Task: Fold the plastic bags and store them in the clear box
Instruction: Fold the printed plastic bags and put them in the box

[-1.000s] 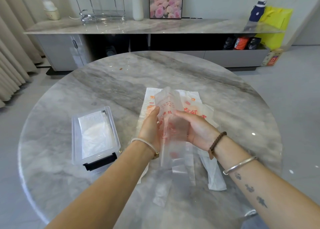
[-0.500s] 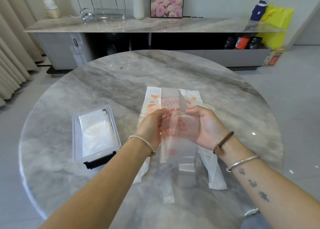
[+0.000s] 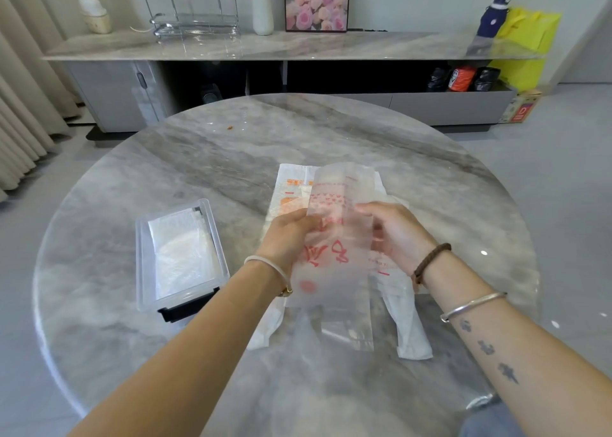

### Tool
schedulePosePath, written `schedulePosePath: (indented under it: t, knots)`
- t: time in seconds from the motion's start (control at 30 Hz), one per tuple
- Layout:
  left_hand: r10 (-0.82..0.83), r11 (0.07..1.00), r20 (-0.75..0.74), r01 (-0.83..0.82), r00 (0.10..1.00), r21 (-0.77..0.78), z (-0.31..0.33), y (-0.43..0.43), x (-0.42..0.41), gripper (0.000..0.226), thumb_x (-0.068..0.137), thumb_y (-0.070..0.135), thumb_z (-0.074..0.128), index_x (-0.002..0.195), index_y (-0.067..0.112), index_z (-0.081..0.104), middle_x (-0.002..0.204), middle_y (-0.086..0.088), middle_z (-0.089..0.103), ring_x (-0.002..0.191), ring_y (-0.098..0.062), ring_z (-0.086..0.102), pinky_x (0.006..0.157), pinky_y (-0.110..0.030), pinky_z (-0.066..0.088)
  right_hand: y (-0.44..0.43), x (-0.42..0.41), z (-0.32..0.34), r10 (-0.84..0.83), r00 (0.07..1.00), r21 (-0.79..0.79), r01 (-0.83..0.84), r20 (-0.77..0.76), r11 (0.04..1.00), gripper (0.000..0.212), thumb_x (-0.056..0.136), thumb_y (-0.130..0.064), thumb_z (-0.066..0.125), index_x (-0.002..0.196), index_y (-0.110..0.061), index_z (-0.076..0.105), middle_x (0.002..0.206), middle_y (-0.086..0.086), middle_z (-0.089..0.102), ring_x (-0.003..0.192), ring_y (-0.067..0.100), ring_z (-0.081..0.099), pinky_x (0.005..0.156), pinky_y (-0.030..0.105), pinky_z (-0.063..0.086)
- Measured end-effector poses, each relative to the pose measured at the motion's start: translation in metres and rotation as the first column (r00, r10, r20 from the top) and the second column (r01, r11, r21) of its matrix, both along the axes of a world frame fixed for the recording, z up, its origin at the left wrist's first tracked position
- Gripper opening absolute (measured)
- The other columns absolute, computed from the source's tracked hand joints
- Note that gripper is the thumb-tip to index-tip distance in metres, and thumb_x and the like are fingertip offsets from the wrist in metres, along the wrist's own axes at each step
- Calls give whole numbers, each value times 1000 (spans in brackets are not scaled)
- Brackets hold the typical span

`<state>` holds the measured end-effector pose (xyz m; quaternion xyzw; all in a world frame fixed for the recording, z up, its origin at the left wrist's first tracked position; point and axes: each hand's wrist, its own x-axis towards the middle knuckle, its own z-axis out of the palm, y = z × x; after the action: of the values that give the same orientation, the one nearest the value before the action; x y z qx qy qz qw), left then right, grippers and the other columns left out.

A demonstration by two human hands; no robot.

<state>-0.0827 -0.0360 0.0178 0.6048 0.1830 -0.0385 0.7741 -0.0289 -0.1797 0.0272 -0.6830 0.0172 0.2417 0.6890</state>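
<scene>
Bag (image 3: 334, 238) spread wider, left hand (image 3: 286, 239) and right hand (image 3: 399, 234) fingers (image 3: 366, 209) pinching it, marble table (image 3: 231, 158), sideboard (image 3: 298, 44) behind.

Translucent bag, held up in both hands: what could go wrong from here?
1. The translucent bag is gripped only at its side edges by the left hand and right hand; the slick film could slip and the fold go crooked.
2. Its loose lower end hangs over the white bag on the table and might drag it.
</scene>
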Motion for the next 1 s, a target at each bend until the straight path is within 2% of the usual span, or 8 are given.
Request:
schedulePosePath:
  t: [0.1,0.17,0.3,0.43,0.53,0.67,0.8,1.0]
  knots:
    - [-130,954,59,109,990,280,3,1,-2,22,95,7,46,101,7,67,84,2,65,85,-14,60,85,-24,47,-9,11,-4,-224,918,-239,309,327,921,32,81,-12,63,111,-13,53,105,-1,55,93,14,54,81,28,46]
    - [-274,889,65,227,959,399,7,2,-4,25,95,6,44,109,6,65,88,1,65,89,-14,58,92,-27,45,-13,14,-3,-110,887,-287,259,448,922,48,81,-9,62,126,-16,47,120,-6,46,113,10,42,93,28,38]
    - [-498,717,-54,446,865,536,3,6,-8,29,95,11,46,86,30,67,76,17,67,86,-20,48,85,-35,40,-13,19,-1,75,937,-292,30,341,956,41,84,-4,52,123,-15,55,122,-3,51,107,6,44,80,19,36]
    - [-562,620,-167,545,810,564,-2,9,-10,33,95,15,47,82,38,66,69,26,68,86,-22,45,92,-44,42,-21,24,-7,76,980,-179,-43,181,983,12,77,-9,60,76,-16,69,86,-4,71,98,14,54,91,28,35]
    - [-522,656,-163,516,837,550,0,9,-9,22,95,15,48,101,18,69,85,11,67,91,-19,55,100,-42,43,-28,26,-9,42,987,-140,-21,152,990,20,80,2,60,68,-14,66,55,-9,68,77,14,58,75,22,43]
    - [-461,714,-156,470,873,519,0,12,-8,23,94,16,51,109,9,67,96,1,65,91,-15,60,96,-31,46,-30,25,-8,-37,981,-105,58,192,993,21,81,1,61,68,-15,63,52,-11,66,72,9,57,70,19,42]
    - [-428,771,-169,456,888,445,-1,18,-10,35,95,14,47,71,16,71,70,4,66,72,-13,57,75,-22,47,-29,24,-9,-125,956,-146,168,264,975,21,81,-3,63,68,-18,62,68,-5,62,71,6,54,66,17,38]
    - [-357,847,-159,391,920,360,-1,19,-11,29,95,9,45,113,-7,62,91,-11,66,90,-27,60,94,-36,47,-30,30,-11,-234,925,-120,280,299,953,17,80,-6,67,69,-16,60,58,-6,63,49,-1,57,59,14,44]
